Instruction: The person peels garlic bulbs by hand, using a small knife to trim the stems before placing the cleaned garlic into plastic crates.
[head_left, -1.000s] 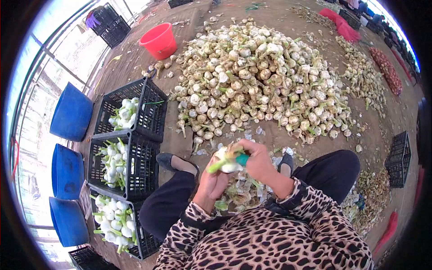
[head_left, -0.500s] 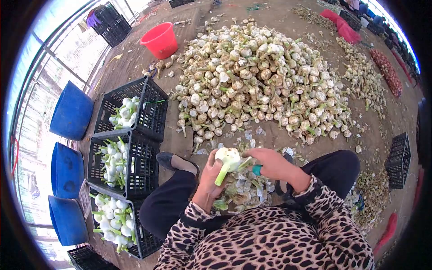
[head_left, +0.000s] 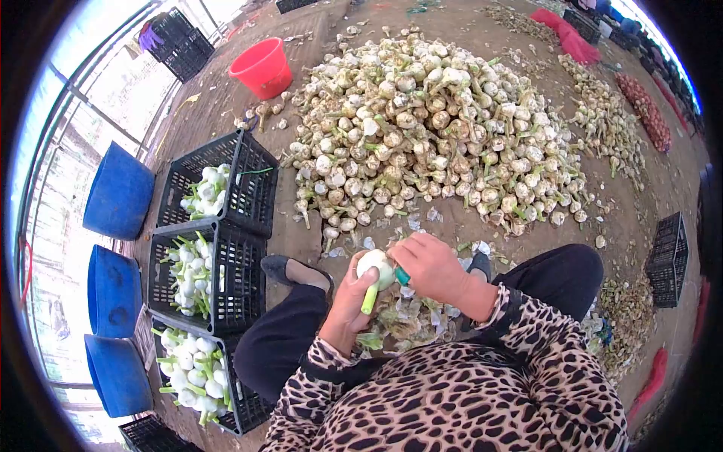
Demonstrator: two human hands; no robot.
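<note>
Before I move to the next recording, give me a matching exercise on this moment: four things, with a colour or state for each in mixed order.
1. left hand
2. bucket
3. three tubs
4. sleeves

A. blue
B. holding a white bulb
C. leopard-spotted
D. red

Right pairs: 1-B, 2-D, 3-A, 4-C

Bulb between fingers, pile ahead, crates left
</note>
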